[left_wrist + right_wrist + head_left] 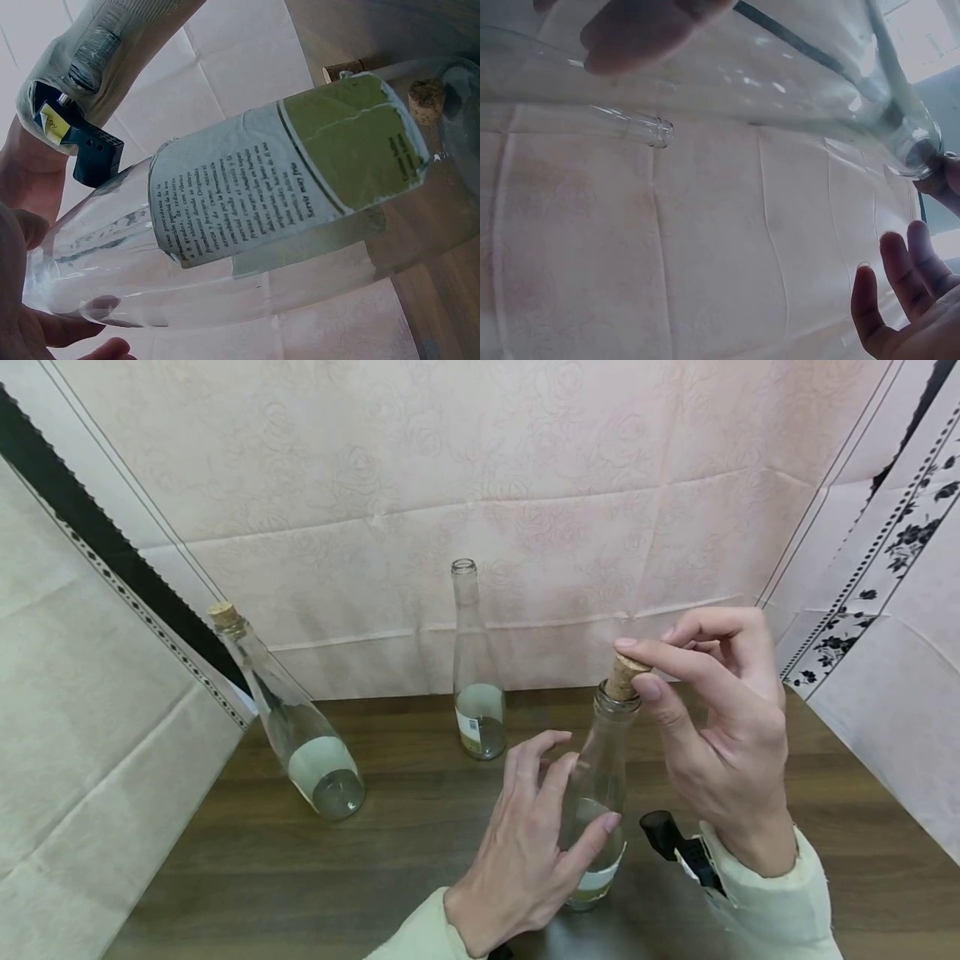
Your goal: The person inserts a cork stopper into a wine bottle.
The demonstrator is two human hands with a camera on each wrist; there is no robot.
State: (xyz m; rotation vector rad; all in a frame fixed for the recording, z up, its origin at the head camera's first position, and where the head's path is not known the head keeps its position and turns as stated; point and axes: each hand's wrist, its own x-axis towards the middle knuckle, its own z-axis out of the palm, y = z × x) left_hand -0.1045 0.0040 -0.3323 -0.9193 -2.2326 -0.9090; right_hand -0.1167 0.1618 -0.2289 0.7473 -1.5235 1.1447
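Observation:
In the head view, a clear glass bottle [600,752] with a paper label [217,187] stands at the front of the table. My left hand [528,847] holds its body, thumb on the near side and fingers round the far side. At the bottle's mouth, my right hand [723,718] pinches a cork [624,677] between thumb and index finger. The cork's lower end sits in the neck and its upper part stands out above the rim. In the right wrist view the neck and the pinching fingertips show at the right edge.
A corked bottle [303,735] stands at the left, and an uncorked bottle [476,668] at the back middle. Beyond the held bottle in the left wrist view are two more corks, a lying one [343,71] and another [426,101]. Cloth curtains [480,468] border the wooden table [300,885].

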